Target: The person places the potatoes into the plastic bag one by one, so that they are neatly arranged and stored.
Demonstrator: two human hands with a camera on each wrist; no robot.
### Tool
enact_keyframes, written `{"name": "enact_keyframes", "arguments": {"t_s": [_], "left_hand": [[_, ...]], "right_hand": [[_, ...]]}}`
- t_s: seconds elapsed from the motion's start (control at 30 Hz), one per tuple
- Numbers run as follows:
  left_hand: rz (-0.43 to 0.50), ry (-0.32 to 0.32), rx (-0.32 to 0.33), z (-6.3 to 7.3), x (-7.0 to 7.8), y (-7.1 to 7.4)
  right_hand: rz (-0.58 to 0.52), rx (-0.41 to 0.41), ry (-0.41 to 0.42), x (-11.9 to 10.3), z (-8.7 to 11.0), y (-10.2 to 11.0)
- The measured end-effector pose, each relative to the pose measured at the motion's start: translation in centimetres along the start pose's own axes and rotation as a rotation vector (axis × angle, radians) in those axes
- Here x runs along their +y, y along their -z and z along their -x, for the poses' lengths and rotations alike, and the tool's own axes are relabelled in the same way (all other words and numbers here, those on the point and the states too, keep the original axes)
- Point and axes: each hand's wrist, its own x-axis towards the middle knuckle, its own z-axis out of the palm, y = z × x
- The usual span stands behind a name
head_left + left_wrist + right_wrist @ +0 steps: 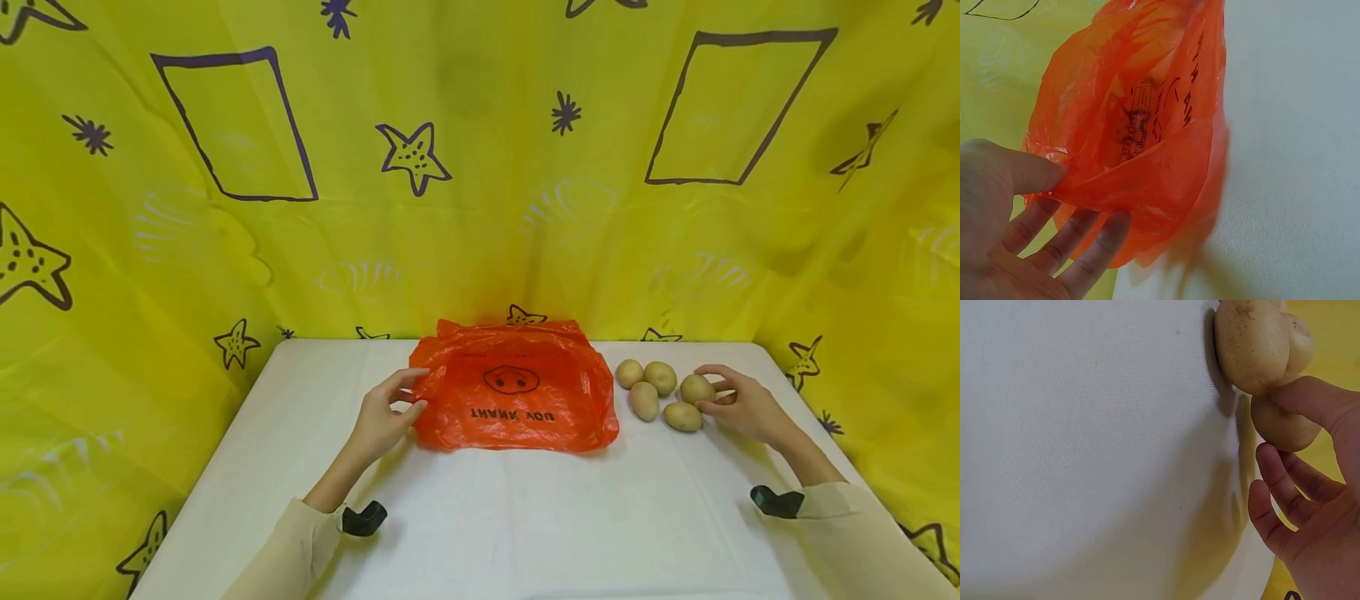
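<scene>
A red plastic bag point(512, 408) with a pig-snout print and black lettering lies at the middle of the table. At its left edge my left hand point(386, 417) holds the bag's rim; in the left wrist view the thumb point(1038, 174) is on one side of the film and the fingers on the other, with the mouth gaping. To the right, several potatoes sit in a cluster. My right hand point(746, 406) grips the rightmost potato point(697, 389) between thumb and fingers. Close by it lies another potato point(683, 417), which appears large in the right wrist view point(1252, 347).
A white-covered table point(510, 517) carries everything. Yellow curtain point(480, 233) with starfish drawings surrounds its back and sides. Left of the gripped potato are other potatoes point(643, 401), standing near the bag's right edge. A dark wrist-worn device point(364, 518) shows at each sleeve.
</scene>
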Motion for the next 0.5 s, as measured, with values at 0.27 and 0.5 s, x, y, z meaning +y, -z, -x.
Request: {"name": "enact_keyframes", "arguments": {"t_s": [0.27, 0.5], "left_hand": [[0.011, 0.030, 0.001, 0.08, -0.08, 0.03], [0.021, 0.021, 0.003, 0.16, -0.13, 0.07]], "right_hand": [[-0.001, 0.013, -0.032, 0.03, 0.23, 0.62], [-0.016, 0.055, -0.007, -0.02, 0.75, 0.80]]}}
